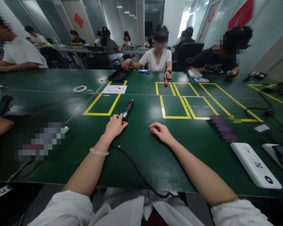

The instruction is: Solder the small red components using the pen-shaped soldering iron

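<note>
My left hand (114, 125), with a pale bangle (99, 152) at the wrist, is closed over the rear end of an electric screwdriver (127, 110). The screwdriver is dark with a blue band and lies on the green table, its tip pointing away from me. A bit of orange-red shows by my fingers; my palm hides the rest of the handle. To the right, my right hand (161, 131) rests on the tabletop with loosely curled fingers and holds nothing. A black cable (134, 164) runs from near my left wrist toward the table's front edge.
Yellow tape outlines (175, 117) mark the green table (136, 138). A white paper (114, 89), a tape roll (80, 88) and a black tray (119, 74) lie farther off. A white power bank (256, 164) sits at right. Across, a person's hand (168, 74) touches a red-handled tool (166, 82).
</note>
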The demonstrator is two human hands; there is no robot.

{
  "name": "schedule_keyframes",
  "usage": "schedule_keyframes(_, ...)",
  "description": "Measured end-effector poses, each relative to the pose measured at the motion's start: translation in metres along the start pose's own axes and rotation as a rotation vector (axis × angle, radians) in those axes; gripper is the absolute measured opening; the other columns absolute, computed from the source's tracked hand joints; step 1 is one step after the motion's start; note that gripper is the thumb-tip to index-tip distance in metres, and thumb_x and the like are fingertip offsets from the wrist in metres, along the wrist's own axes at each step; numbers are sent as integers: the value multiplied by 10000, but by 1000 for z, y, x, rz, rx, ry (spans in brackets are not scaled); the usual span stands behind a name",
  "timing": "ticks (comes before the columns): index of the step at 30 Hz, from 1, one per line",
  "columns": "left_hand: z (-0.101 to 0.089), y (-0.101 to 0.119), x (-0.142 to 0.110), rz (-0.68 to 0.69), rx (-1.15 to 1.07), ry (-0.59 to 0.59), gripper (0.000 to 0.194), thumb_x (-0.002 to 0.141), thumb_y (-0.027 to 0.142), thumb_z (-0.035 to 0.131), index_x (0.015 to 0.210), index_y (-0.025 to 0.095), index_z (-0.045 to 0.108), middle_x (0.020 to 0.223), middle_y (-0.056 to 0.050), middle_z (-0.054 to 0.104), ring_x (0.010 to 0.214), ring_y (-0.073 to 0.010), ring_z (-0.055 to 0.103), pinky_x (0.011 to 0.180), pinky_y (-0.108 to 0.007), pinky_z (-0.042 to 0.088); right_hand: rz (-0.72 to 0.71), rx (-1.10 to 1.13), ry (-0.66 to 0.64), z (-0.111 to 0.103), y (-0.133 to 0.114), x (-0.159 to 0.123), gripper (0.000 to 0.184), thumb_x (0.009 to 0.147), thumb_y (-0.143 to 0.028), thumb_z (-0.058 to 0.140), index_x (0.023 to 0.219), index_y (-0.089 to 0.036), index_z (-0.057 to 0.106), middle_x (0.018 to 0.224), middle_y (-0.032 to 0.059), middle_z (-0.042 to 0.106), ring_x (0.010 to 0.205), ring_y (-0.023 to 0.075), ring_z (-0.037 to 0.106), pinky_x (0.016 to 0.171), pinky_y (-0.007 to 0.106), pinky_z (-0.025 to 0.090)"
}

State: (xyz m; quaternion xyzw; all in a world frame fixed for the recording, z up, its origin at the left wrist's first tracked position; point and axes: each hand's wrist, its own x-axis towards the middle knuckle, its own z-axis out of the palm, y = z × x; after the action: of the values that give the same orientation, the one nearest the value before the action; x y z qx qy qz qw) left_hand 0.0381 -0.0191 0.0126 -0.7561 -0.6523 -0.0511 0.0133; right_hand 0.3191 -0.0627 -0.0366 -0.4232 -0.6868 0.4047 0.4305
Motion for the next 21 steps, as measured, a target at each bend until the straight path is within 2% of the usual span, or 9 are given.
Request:
schedule_keyframes(7,0,-87,13,-303,-5,-13,640,882,549,415,1409,187,399,1333,-217,426,1175,-399,462,899,-490,443,5,-33,-15,-1,1,0,185,856,-224,519,983,-172,643,821,20,678,694,128,611,694,260,474)
schedule_keyframes(11,-3,-122,11,-403,-27,-1,622,865,531,454,1374,173,443,1351,-244,423,1190,-435,450,911,-530,413,15,-46,-29,0,-1,0,189,851,-217,523,985,-171,648,826,22,683,702,132,612,696,261,472)
schedule_keyframes(15,-7,-134,7,-485,-39,6,597,863,475,482,1377,174,441,1381,-257,411,1221,-450,430,935,-554,378,21,-52,-36,-1,-4,-1,185,851,-211,524,979,-170,651,824,23,685,704,134,611,699,263,470)
schedule_keyframes(21,-8,-119,-1,-420,0,170,556,837,358,543,1360,183,466,1339,-224,474,1224,-410,444,1005,-530,330,19,-62,-39,-1,-4,-1,181,856,-217,529,977,-169,653,824,25,686,716,139,619,706,265,469)
